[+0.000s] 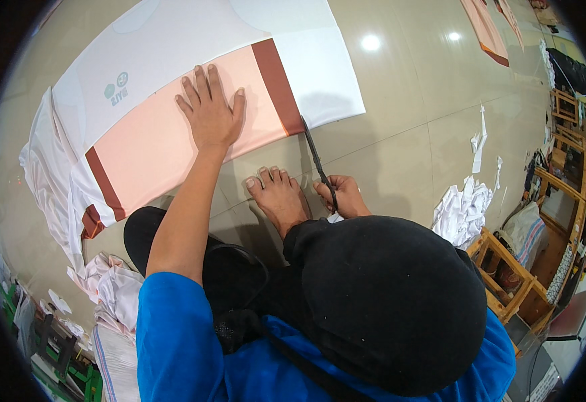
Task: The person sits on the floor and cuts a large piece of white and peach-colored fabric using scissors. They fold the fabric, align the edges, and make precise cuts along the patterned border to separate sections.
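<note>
A pale pink fabric panel with brown end bands lies over a larger white printed cloth on the floor. My left hand rests palm down on the pink panel, fingers spread. My right hand grips black scissors, whose blades reach the panel's lower edge at the right brown band; whether they are open is hard to tell. My bare foot is between my hands.
White cloth scraps lie at right on the tiled floor. Wooden frames line the right side. Bunched pale fabric and green frames sit at lower left. Another pink piece lies at top right.
</note>
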Demonstrator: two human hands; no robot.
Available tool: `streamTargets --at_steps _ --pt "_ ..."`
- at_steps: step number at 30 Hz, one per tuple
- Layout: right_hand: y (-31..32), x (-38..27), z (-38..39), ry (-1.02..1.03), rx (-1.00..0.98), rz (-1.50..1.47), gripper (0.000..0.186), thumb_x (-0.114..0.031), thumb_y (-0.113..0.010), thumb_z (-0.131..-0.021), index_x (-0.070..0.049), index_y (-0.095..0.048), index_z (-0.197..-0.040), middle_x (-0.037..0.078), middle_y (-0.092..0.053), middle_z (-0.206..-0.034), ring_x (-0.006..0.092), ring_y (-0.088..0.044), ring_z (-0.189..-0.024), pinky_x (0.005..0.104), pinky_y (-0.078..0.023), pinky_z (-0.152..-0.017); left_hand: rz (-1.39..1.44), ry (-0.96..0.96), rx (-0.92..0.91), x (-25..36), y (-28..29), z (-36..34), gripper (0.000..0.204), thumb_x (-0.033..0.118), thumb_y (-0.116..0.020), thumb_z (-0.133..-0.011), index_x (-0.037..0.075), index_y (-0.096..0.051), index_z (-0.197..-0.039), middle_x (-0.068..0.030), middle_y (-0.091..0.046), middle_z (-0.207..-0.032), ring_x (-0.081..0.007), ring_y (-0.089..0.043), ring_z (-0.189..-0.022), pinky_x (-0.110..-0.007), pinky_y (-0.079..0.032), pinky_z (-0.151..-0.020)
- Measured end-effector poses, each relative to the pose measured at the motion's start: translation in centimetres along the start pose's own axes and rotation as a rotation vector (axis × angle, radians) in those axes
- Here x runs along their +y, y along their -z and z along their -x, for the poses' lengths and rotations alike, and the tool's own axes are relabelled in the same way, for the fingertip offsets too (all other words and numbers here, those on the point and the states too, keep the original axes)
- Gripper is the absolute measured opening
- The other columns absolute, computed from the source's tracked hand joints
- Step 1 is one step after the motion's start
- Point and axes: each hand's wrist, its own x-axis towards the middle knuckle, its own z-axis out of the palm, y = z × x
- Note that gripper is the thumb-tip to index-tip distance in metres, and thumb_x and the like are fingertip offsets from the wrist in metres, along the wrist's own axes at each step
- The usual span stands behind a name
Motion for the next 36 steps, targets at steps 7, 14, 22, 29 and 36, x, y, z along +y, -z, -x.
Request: streamTargets --at_steps 7,14,22,29,36 --pt "0.0 0.0 0.1 -0.013 0.026 0.034 0.038 -0.031 -0.085 -0.099 -0.006 -0.068 -0.077 0.001 -0.059 -0.061 0.0103 -0.055 -0.051 0.0299 -0.040 -0.048 -0.004 0.001 -0.004 0.0 0.0 0.0 0.088 0.063 -0.044 -0.112 0.009 -0.023 -0.179 -0.0226 -0.019 -0.186 -0.0510 -0.007 -0.171 -0.073 -0.006 -0.134" --pt "-0.1 -0.6 -0.8 -0.028 0.014 -0.058 0.041 -0.034 -0.085 -0.098 -0.005 -0.067 -0.077 0.002 -0.059 -0.060 0.0117 -0.056 -0.051 0.0303 -0.041 -0.049 -0.005 -0.006 0.004 0.1 0.1 0.1 0.088 0.063 -0.044 -0.113 0.009 -0.023 -0.179 -0.0234 -0.020 -0.185 -0.0518 -0.008 -0.171 -0.073 -0.007 -0.134" --pt "-0.5 -0.8 -1.5 0.003 0.021 -0.045 0.042 -0.035 -0.087 -0.097 -0.006 -0.066 -0.076 0.001 -0.059 -0.060 0.0106 -0.054 -0.050 0.0302 -0.039 -0.047 -0.014 0.007 -0.024 0.1 0.1 0.0 0.089 0.063 -0.043 -0.112 0.009 -0.022 -0.179 -0.0232 -0.018 -0.186 -0.0509 -0.006 -0.171 -0.073 -0.006 -0.134" --pt "-0.5 -0.7 -1.7 0.015 0.034 -0.041 0.042 -0.034 -0.088 -0.097 -0.007 -0.065 -0.075 0.001 -0.059 -0.060 0.0102 -0.053 -0.049 0.0301 -0.038 -0.046 -0.013 0.002 -0.011 0.2 0.3 0.0 0.088 0.063 -0.044 -0.112 0.009 -0.023 -0.179 -0.0232 -0.019 -0.185 -0.0512 -0.008 -0.171 -0.073 -0.007 -0.134" --pt "-0.7 -0.5 -1.5 0.025 0.044 -0.002 0.042 -0.034 -0.089 -0.096 -0.007 -0.065 -0.074 0.001 -0.059 -0.060 0.0100 -0.054 -0.050 0.0301 -0.039 -0.046 -0.015 -0.013 0.014 0.2 0.4 0.0 0.087 0.061 -0.045 -0.113 0.007 -0.024 -0.178 -0.0245 -0.021 -0.184 -0.0530 -0.012 -0.169 -0.074 -0.010 -0.133"
